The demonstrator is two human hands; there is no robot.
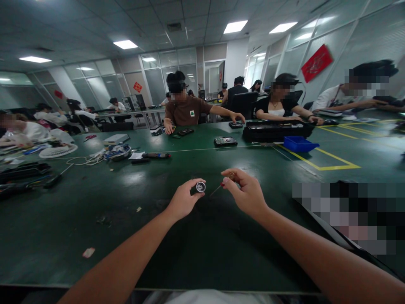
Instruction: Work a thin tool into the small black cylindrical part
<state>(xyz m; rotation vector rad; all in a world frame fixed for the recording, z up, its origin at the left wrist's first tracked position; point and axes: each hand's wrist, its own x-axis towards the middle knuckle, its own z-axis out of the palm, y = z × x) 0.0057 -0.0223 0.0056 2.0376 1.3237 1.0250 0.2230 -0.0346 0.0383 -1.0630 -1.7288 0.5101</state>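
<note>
My left hand (183, 199) clasps a small, silver-rimmed round cylinder (201, 187); my right hand (248, 191) pinches a thin, red-handled metal tool (217, 189), not yet touching it; work seems unfinished.

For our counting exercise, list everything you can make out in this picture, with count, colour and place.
Round part: one, dark with pale rim, in the left hand
Screwdriver: one, red handle, in the right hand
Table: green, across the foreground
Casing: one, black, table's far side
Hard drive: at least one, silver-topped, left of the casing
Tray: one, blue, before the casing
Round grille: one, white, table's left
Tape: several strips, yellow, table's right
Wall hangings: at least three, red
Ceiling lights: several, white
Co-workers: several, varied clothing, around and beyond the table
Small clutter: uncounted, mixed colours, mostly left
Left hand: one, bare, left of centre
Right hand: one, bare, right of centre
</note>
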